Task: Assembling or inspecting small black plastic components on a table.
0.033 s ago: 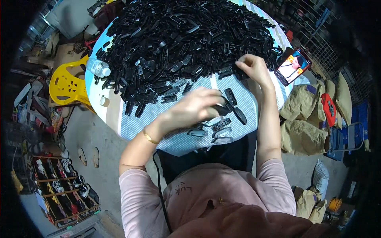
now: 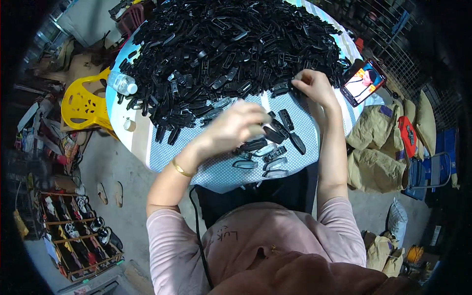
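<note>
A large heap of small black plastic parts (image 2: 221, 54) covers the far portion of a rounded surface (image 2: 167, 156) with a pale, patterned covering. In front of the heap, on the person's side, lies a loose group of separate pieces: dark ones, among them a long curved black piece (image 2: 297, 143) and a ridged black piece (image 2: 285, 119), and, further out from the heap, greyish see-through pieces (image 2: 275, 174).

The left hand (image 2: 235, 125), with a gold bangle (image 2: 182, 168) at its wrist, is in front of the heap, above the loose group. Its fingers are curled and blurred; whether they grasp anything cannot be told. The right hand (image 2: 320, 91) is at the heap's front right edge, fingers bent beside the black parts; whether they are grasping one cannot be told.

Just left of the heap, a clear bottle with a white cap (image 2: 121, 84) lies on its side, and a small pale container (image 2: 129, 125) is at the heap's front left. Further left of the heap is a yellow plastic chair (image 2: 81, 108). Just right of the heap, a phone (image 2: 364, 83) shows a bright picture.
</note>
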Action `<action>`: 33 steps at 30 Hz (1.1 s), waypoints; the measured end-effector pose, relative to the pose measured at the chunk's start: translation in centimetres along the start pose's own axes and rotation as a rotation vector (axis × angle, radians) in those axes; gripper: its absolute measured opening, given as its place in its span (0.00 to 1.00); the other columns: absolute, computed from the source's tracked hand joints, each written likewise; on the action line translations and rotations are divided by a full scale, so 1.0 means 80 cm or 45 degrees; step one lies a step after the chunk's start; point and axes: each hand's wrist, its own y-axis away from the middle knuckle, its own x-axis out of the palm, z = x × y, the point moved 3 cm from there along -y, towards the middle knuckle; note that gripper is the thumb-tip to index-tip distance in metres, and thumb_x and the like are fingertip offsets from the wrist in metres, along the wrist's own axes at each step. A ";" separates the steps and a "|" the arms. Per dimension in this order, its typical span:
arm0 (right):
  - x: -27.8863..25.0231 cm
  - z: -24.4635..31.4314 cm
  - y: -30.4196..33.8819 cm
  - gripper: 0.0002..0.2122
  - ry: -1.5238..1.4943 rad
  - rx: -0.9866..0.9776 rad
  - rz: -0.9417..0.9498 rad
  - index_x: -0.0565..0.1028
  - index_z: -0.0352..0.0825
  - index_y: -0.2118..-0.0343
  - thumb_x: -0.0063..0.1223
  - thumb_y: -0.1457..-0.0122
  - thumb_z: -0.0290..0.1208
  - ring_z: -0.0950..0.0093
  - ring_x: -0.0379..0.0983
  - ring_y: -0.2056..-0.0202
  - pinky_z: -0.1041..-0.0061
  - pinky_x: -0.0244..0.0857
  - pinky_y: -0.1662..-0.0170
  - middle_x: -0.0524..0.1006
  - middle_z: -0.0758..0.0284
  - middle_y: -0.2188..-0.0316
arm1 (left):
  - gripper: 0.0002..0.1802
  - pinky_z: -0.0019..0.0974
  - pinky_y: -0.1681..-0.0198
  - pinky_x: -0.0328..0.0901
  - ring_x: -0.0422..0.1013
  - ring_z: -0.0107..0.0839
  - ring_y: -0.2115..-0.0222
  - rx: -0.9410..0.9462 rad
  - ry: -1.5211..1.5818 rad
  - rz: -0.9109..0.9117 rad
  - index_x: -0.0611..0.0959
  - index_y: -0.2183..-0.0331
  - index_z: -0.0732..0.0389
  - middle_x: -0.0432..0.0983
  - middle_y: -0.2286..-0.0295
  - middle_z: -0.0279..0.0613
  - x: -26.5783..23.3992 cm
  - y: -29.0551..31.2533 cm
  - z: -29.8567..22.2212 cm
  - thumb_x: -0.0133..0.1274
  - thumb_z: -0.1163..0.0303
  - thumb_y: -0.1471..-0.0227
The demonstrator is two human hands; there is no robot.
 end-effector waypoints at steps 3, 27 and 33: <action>0.003 0.018 0.012 0.13 0.302 -0.002 0.043 0.74 0.31 0.76 0.61 0.58 0.36 0.70 0.71 0.78 0.73 0.63 0.73 0.73 0.61 0.82 | 0.14 0.37 0.56 0.62 0.66 0.39 0.62 -0.187 -0.346 -0.070 0.80 0.67 0.61 0.71 0.65 0.42 -0.038 0.021 0.025 0.52 0.80 0.62; 0.063 0.089 0.023 0.14 -1.288 -0.203 -0.068 0.66 0.31 0.65 0.58 0.53 0.19 0.79 0.71 0.65 0.81 0.68 0.61 0.73 0.64 0.64 | 0.14 0.21 0.79 0.60 0.62 0.16 0.82 -0.760 1.666 -0.676 0.76 0.59 0.64 0.73 0.75 0.30 0.042 -0.028 0.098 0.51 0.68 0.48; 0.076 0.087 0.027 0.10 -0.811 -0.168 -0.026 0.70 0.30 0.71 0.60 0.55 0.23 0.89 0.65 0.77 0.89 0.62 0.75 0.71 0.73 0.75 | 0.15 0.20 0.74 0.62 0.66 0.17 0.77 -0.678 1.827 -0.666 0.76 0.59 0.64 0.73 0.71 0.32 0.033 -0.014 0.098 0.54 0.72 0.51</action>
